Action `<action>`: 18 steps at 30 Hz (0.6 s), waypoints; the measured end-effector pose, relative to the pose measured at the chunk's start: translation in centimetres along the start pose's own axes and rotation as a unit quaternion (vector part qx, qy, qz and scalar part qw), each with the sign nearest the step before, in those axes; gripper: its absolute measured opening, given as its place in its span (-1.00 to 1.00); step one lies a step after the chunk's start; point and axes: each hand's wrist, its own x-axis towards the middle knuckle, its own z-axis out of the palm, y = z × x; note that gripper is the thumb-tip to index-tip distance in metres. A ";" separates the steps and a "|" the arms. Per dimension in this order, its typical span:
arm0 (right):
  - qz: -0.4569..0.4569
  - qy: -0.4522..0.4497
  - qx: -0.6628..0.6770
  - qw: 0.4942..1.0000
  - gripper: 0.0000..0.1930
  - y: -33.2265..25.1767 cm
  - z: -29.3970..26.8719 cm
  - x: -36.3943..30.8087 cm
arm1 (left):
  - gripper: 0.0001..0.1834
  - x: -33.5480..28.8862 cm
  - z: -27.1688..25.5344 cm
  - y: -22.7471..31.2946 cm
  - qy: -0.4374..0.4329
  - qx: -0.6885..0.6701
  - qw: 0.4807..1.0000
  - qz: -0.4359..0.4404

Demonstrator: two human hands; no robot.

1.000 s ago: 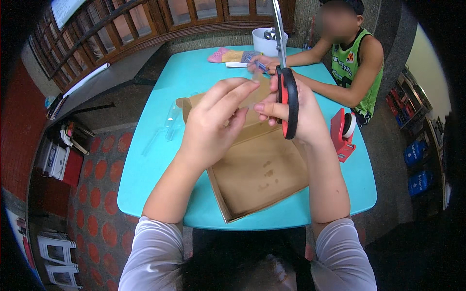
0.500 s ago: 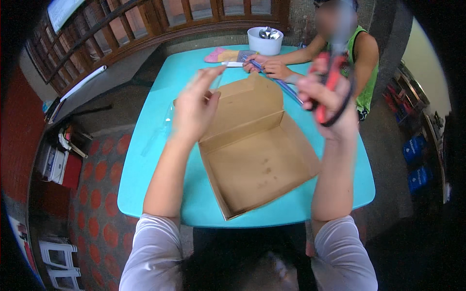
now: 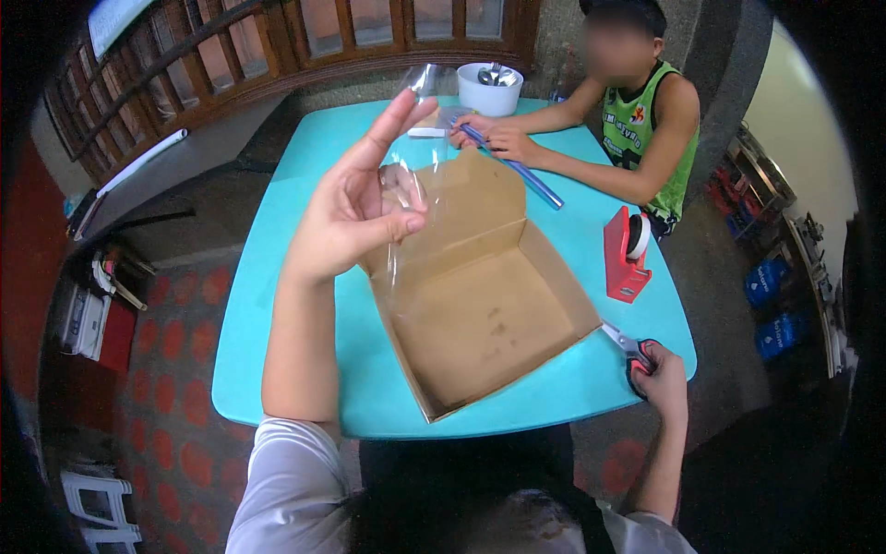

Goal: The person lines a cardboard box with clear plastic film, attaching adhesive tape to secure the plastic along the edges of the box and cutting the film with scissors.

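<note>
A clear plastic sheet [image 3: 432, 85] hangs from my raised left hand [image 3: 355, 208], held between thumb and fingers, its see-through edges hard to trace. Below it on the turquoise table lies an open brown cardboard box [image 3: 480, 319], its lid folded back and some dark smudges on its bottom. My right hand [image 3: 666, 377] is down at the table's right edge, closed around the black-and-red handles of a pair of scissors [image 3: 637, 355]. The scissor blades point toward the box's right corner.
A red tape dispenser [image 3: 623, 268] stands right of the box. Across the turquoise table [image 3: 295, 277], a person in a green sleeveless top [image 3: 660, 120] holds a blue roll [image 3: 535, 182]. Behind it sits a white bowl [image 3: 489, 95] with spoons and forks.
My right hand has brought the scissors down from the air to the table's right edge, uncovering the tape dispenser. My left hand stays raised with the plastic, its fingers more spread.
</note>
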 end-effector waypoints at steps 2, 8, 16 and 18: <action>0.023 0.034 0.051 0.998 -0.75 0.1 0.7 -0.5 | 0.16 -0.3 0.2 0.4 -0.015 -0.008 1.000 -0.004; 0.101 0.091 -0.033 0.990 -0.65 0.1 0.8 -0.3 | 0.27 -0.7 0.1 1.4 -0.010 -0.049 0.998 -0.024; 0.103 0.182 0.116 0.971 -0.63 5.5 2.9 0.8 | 0.22 -0.3 -0.7 0.5 -0.010 -0.002 0.999 0.040; 0.114 0.246 0.101 0.957 -0.63 4.5 2.4 0.5 | 0.16 -0.2 -0.9 0.2 -0.023 0.024 0.999 0.042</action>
